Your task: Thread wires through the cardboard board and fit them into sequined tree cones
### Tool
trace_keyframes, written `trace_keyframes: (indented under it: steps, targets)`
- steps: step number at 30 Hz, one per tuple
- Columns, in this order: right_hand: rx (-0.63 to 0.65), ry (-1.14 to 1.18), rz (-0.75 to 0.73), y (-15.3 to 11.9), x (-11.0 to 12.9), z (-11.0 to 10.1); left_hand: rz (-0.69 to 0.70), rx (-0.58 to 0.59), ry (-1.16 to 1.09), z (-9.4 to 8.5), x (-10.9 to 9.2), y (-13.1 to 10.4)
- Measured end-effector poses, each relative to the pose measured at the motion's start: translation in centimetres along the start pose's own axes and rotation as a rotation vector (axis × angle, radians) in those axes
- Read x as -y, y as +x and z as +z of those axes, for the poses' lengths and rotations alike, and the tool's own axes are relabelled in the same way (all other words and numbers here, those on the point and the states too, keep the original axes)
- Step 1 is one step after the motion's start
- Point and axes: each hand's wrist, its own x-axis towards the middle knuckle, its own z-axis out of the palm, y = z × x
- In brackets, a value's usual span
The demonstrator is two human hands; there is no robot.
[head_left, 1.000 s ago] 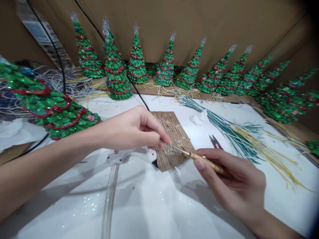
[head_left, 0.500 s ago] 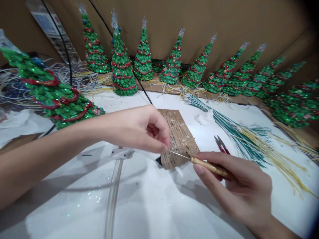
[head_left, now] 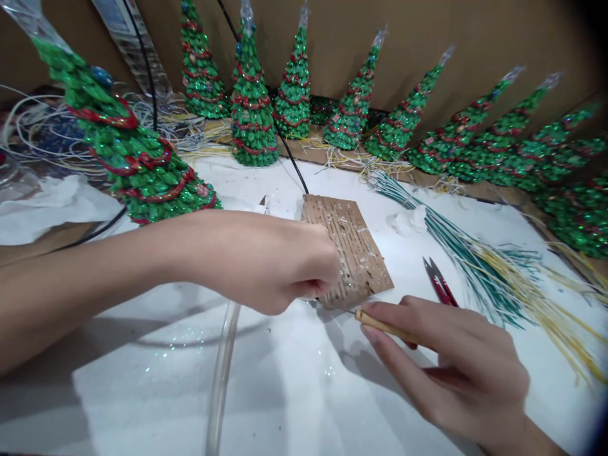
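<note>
My left hand [head_left: 285,266] is closed, palm turned down, over the lower left edge of a ridged cardboard piece [head_left: 354,244]. Its fingertips are hidden, so what they hold cannot be made out. In my right hand [head_left: 456,361] is a thin metal-tipped tool with a light wooden handle [head_left: 389,328], pinched between thumb and fingers. The tool's tip points left, toward the fingers of my left hand. Bits of clear residue cover the cardboard. Beneath my left wrist a clear tube [head_left: 222,380] runs down the white table surface [head_left: 156,392].
Red-handled snips [head_left: 444,288] lie right of the cardboard. Beyond them spreads a bundle of green and yellow wires [head_left: 456,247]. Several glittery green trees line the back, and a larger one [head_left: 137,152] leans at the left. Crumpled white tissue [head_left: 411,218] sits behind the cardboard.
My left hand has rolled over, palm down, its fingertips now hidden. The tool's tip sits lower beside it. The whole view has shifted, with the trees further right and higher.
</note>
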Motion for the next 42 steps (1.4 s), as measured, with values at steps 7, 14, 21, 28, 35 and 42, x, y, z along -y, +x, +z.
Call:
trace_keyframes:
  steps: [7, 14, 21, 28, 35, 42]
  targets:
    - [-0.023, 0.012, -0.007, -0.2, -0.1, -0.2, 0.018, 0.201, -0.097, -1.1, -0.1, 0.1]
    - [0.007, 0.013, 0.001, 0.8, 0.2, -0.2, -0.009, 0.197, -0.219, -1.5, -0.3, 0.2]
    - [0.05, 0.049, 0.019, 0.8, 0.2, -0.1, -0.009, 0.219, -0.138, -1.7, -0.1, 0.1]
    - [0.053, -0.001, -0.003, 0.6, 0.0, 0.0, 0.001, 0.238, -0.125, -1.7, 0.2, 0.0]
    - [0.094, 0.035, 0.005, 0.6, -0.2, 0.1, -0.018, 0.217, -0.178, -1.7, 0.5, -0.1]
    - [0.085, 0.052, -0.015, 0.4, -0.2, 0.2, 0.004, 0.191, -0.153, -1.5, 0.5, 0.1]
